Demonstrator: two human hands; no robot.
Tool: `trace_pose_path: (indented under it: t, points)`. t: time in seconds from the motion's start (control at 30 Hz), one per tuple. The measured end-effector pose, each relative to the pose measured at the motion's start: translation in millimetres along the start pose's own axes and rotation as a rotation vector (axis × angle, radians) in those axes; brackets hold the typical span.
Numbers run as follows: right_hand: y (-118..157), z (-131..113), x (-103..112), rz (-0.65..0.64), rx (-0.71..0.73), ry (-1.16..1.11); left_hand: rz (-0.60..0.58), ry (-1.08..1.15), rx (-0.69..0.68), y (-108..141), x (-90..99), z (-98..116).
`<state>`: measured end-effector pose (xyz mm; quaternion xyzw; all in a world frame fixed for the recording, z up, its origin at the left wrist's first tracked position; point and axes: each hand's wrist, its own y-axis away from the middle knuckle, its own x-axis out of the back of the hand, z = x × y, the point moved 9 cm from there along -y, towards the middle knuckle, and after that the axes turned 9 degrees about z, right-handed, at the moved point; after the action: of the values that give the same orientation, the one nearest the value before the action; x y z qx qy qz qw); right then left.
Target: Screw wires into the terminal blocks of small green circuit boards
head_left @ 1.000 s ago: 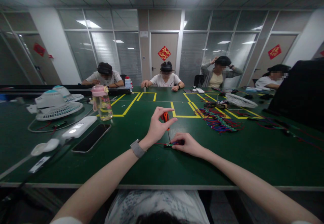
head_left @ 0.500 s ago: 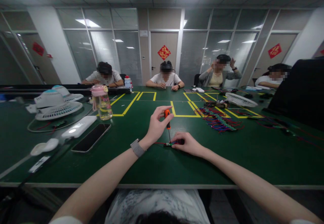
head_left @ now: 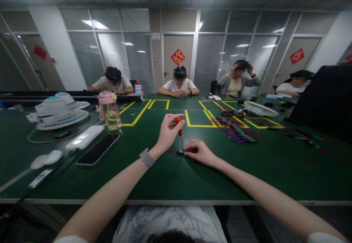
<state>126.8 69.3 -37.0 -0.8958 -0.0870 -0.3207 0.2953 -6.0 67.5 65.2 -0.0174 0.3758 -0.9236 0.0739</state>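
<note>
An orange and black screwdriver [head_left: 180, 128] stands nearly upright, a little tilted, with my left hand [head_left: 168, 132] closed around its handle. Its thin shaft reaches down to a small green circuit board [head_left: 180, 152] on the green table [head_left: 154, 184]. My right hand [head_left: 200, 153] pinches the board's right end, where red and blue wires run under the fingers. From the board's left side comes a red wire. Whether the tip sits in a screw is too small to tell.
To the left are a phone [head_left: 98, 149], a white device [head_left: 84, 137], a pink-lidded bottle [head_left: 110, 111] and white fans [head_left: 62, 113]. Wired boards [head_left: 238, 129] lie to the right, a black screen [head_left: 324, 100] beyond. Several people sit across the table.
The screwdriver's top has tilted slightly left. Both hands and the board sit slightly farther up and left in view. Across the table, a person's hands have come together.
</note>
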Motion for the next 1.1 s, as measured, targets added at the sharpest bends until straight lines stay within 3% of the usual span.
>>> trace_pose_path:
  t: [0.23,0.47,0.7,0.9,1.1]
  points:
    - [-4,2,2,-0.015,0.013,-0.005,-0.094,0.234,0.152,2,-13.2,-12]
    - [-4,3,1,-0.006,0.014,-0.010,0.008,-0.014,-0.018,2,-0.6,2]
    - [-2,2,1,-0.006,0.021,-0.007,-0.066,0.192,0.132,4,-10.8,-10]
    - [-2,1,1,-0.002,0.019,0.006,0.008,-0.019,-0.012,3,0.0,1]
    - [-1,-1,3,0.009,0.042,-0.010,-0.048,0.163,0.085,4,-7.8,-6]
